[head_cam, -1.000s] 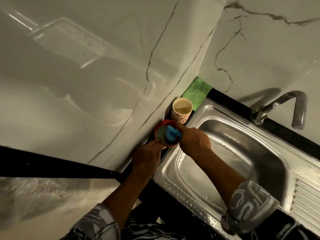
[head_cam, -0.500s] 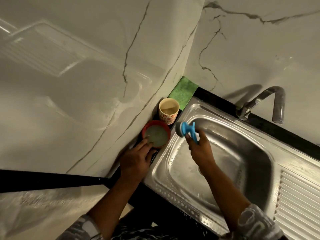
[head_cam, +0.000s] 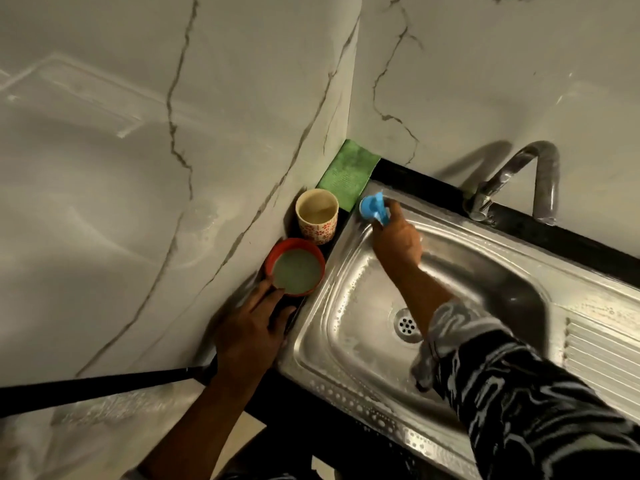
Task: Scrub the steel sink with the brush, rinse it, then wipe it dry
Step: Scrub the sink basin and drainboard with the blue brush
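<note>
At sink (head_cam: 346, 344) corner, right hand (head_cam: 398, 244) gripping blue brush (head_cam: 372, 206), red-patterned cup (head_cam: 317, 221) nearby

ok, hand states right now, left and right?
Left hand: open, fingertips touching the red bowl at its rim.
Right hand: grips the blue brush at the sink corner.

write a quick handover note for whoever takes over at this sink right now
Right hand: grips the blue plastic brush, pressed on the far left corner of the steel sink.
Left hand: fingers rest against the red round bowl of pale liquid.
Green cloth lies in the wall corner, beside the patterned cup. No water visible from the curved metal tap.
Done: scrubbing begun; droplets bead the rim.
Left: finish scrubbing, rinse, wipe dry.
</note>
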